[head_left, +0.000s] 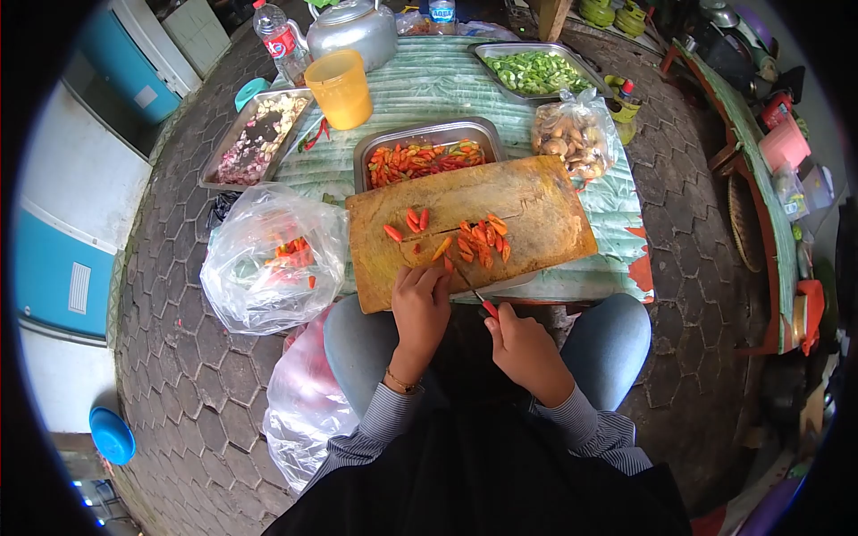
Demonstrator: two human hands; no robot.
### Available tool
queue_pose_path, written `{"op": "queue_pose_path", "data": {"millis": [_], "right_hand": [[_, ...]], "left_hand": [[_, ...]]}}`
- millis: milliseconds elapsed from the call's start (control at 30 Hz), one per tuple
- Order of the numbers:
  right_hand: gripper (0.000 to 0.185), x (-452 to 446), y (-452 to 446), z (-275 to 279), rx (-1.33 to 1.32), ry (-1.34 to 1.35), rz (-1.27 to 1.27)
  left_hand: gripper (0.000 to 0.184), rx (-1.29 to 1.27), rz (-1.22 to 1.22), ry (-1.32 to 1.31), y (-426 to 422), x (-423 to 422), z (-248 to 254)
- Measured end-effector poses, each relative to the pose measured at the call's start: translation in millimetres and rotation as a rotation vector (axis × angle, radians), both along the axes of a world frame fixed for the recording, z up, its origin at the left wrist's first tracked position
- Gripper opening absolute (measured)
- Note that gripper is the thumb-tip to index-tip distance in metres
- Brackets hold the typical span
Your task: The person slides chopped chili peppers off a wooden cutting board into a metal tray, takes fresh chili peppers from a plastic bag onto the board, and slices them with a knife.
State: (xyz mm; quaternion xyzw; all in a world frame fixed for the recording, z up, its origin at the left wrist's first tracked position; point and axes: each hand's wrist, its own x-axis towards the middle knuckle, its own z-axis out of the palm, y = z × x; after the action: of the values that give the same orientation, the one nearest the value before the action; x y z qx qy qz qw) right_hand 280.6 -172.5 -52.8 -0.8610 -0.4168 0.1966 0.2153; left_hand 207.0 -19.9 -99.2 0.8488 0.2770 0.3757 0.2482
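A wooden cutting board (536,201) lies across the near side of the table, partly over a metal tray. Fingers curled, my left hand (420,304) rests at the board's near edge and pinches a small orange-red chili pepper (449,264). My right hand (529,353) is closed around the red handle of a knife (489,308), whose blade points up-left beside the left fingertips. Cut chilies (483,239) are heaped right of the blade. A few whole red chilies (393,233) lie to the left on the board.
Behind the board, a metal tray (487,131) holds cut chilies. A plastic bag (232,299) of chilies sits left. Around them are a tray of chopped onions (207,177), a yellow container (341,98), a kettle (353,36), a tray of chopped greens (487,64) and a bag of mushrooms (572,138).
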Motion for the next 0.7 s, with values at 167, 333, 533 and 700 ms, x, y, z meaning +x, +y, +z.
{"op": "queue_pose_path", "data": {"millis": [167, 333, 533, 700], "right_hand": [[0.026, -4, 4, -1, -0.049, -0.021, 0.010], [0.025, -8, 8, 2, -0.119, 0.075, -0.018], [0.027, -10, 9, -7, -0.112, 0.088, 0.007], [0.029, -9, -8, -4, -0.066, 0.167, -0.005]], "left_hand": [[0.008, -0.017, 0.015, -0.003, 0, -1, 0], [0.008, -0.036, 0.021, 0.034, -1, 0, 0], [0.008, 0.002, 0.027, 0.026, -4, 3, -3], [0.006, -0.015, 0.063, 0.046, -5, 3, -1]]}}
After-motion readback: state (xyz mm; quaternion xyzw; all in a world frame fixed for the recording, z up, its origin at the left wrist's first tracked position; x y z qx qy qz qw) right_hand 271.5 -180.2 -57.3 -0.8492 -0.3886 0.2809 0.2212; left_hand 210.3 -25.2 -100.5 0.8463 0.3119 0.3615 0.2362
